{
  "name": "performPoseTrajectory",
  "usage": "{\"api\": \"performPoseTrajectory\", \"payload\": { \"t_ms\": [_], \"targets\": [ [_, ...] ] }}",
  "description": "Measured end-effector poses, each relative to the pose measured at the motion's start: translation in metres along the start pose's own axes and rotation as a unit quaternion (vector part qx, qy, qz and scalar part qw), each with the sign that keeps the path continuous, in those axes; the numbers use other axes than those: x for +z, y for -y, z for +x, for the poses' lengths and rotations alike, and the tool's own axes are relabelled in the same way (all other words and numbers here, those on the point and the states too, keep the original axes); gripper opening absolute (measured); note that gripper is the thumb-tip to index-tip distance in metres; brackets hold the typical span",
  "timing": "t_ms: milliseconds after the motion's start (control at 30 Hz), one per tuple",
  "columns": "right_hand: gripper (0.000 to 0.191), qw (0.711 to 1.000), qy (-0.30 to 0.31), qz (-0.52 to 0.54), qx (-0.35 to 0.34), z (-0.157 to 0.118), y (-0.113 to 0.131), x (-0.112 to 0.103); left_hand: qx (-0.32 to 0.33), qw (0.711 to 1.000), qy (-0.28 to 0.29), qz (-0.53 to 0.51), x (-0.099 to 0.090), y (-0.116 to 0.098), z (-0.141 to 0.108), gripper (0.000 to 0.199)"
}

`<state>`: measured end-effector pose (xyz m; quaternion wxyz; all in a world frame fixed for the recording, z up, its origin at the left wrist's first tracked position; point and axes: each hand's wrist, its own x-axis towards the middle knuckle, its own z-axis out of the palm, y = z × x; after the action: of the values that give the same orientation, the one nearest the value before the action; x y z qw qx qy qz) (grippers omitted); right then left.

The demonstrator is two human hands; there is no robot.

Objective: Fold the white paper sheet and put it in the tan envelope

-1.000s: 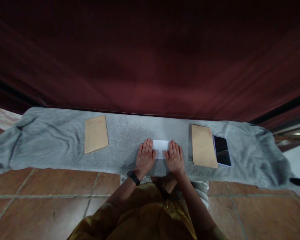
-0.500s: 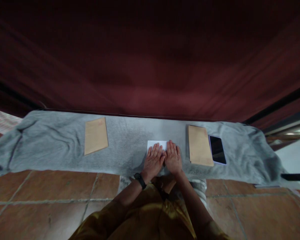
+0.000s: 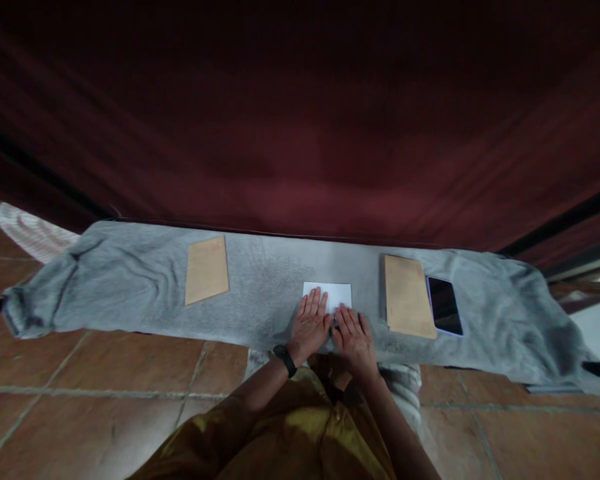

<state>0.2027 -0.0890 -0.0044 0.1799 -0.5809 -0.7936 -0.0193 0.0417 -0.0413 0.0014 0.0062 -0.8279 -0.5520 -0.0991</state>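
Note:
A small white sheet of paper [image 3: 337, 293] lies on the grey cloth [image 3: 265, 280] in front of me, its far edge showing beyond my fingers. My left hand [image 3: 310, 325] rests flat on the left part of the paper, fingers stretched forward; a dark watch [image 3: 285, 360] is on that wrist. At the paper's near right edge lies my right hand [image 3: 355, 341], palm down with fingers extended. Neither hand grips anything. The near part of the paper is hidden under the hands.
One brown envelope [image 3: 207, 270] lies to the left. On the right are what look like stacked brown envelopes [image 3: 410, 297], with a phone [image 3: 445, 305] beside them. A dark red panel [image 3: 300, 153] rises behind the cloth-covered surface. Tiled floor [image 3: 130, 373] shows below.
My right hand has drawn back toward me, uncovering more of the paper's right side. My left hand stays on the paper. The whole view has shifted slightly.

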Motion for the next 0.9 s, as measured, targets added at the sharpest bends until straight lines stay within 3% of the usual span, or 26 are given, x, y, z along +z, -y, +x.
{"api": "performPoseTrajectory", "payload": {
  "t_ms": [367, 767, 900],
  "targets": [
    [0.051, 1.000, 0.002, -0.013, 0.001, -0.009, 0.001, -0.004, 0.127, 0.992, 0.014, -0.010, -0.023, 0.023, -0.034, 0.060],
    [0.050, 0.999, 0.007, -0.014, 0.034, -0.019, 0.000, -0.008, 0.083, 0.996, 0.026, 0.009, -0.029, 0.039, -0.057, 0.067],
    [0.051, 0.999, 0.002, -0.009, 0.042, -0.021, 0.001, -0.007, 0.045, 0.999, 0.007, 0.003, -0.028, 0.030, -0.053, 0.063]
  ]
}}
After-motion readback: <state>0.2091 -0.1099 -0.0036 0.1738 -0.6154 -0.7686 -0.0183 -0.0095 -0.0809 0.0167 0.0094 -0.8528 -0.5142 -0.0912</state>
